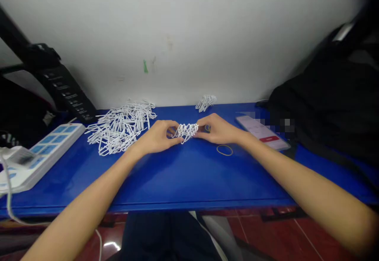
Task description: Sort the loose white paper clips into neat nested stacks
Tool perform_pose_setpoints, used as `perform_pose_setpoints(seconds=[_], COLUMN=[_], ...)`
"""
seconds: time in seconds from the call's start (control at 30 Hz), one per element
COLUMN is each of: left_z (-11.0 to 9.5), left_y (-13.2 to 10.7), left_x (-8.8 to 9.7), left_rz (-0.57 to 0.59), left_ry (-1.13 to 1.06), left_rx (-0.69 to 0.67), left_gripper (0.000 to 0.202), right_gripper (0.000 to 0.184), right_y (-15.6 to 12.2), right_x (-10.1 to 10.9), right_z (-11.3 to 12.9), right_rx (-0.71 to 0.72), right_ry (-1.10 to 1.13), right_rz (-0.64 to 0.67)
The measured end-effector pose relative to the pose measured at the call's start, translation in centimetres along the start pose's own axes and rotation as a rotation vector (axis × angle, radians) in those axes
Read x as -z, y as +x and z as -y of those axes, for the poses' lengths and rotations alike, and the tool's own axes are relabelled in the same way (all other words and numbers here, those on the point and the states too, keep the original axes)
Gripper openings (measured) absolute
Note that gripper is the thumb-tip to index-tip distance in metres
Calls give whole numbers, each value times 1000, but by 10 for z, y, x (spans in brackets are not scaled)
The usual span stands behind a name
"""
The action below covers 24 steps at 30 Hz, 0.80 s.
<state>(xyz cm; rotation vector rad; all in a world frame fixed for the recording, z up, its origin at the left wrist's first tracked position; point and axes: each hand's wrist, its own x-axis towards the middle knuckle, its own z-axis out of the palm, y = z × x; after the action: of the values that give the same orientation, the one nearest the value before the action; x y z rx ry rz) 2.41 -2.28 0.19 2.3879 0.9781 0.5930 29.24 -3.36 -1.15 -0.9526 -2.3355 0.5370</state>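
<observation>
Both of my hands meet over the middle of a blue table [183, 178]. Between them is a small bunch of white paper clips [186, 131]. My left hand [158, 136] pinches its left end with curled fingers. My right hand [217, 130] grips its right end, and a yellowish rubber band shows at its fingers. A second rubber band [224, 150] lies flat on the table just in front of my right hand. A big loose pile of white paper clips [121, 126] lies to the left. A smaller bunch of clips [205, 102] rests by the wall.
A white and blue power strip [38, 154] with a cable sits at the left edge. A phone [263, 132] lies right of my hand, beside a black bag [331, 103]. A dark box [69, 93] leans on the white wall.
</observation>
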Motion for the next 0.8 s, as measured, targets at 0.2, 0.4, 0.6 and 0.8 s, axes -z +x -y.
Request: perform_pose_setpoints(seconds=[0.2,0.4,0.6,0.8], left_z=[-3,-7,-3,-3], left_y=[0,2,3,3], left_x=[-6,-19,-21,-16], left_rz=[-10,-75,-104,-82], left_ry=[-28,-11,15,57], left_rx=[-4,-18,-43,-66], left_gripper=[37,42,36,33], right_gripper=[24,23,20,29], right_y=[0,0,0,-1], right_x=[1,-1,1,5], right_z=[-1,2,2,-1], right_rx=[9,50,88,75], right_ry=[-11,-13,-22,-27], right_rz=[-13,-21,38,75])
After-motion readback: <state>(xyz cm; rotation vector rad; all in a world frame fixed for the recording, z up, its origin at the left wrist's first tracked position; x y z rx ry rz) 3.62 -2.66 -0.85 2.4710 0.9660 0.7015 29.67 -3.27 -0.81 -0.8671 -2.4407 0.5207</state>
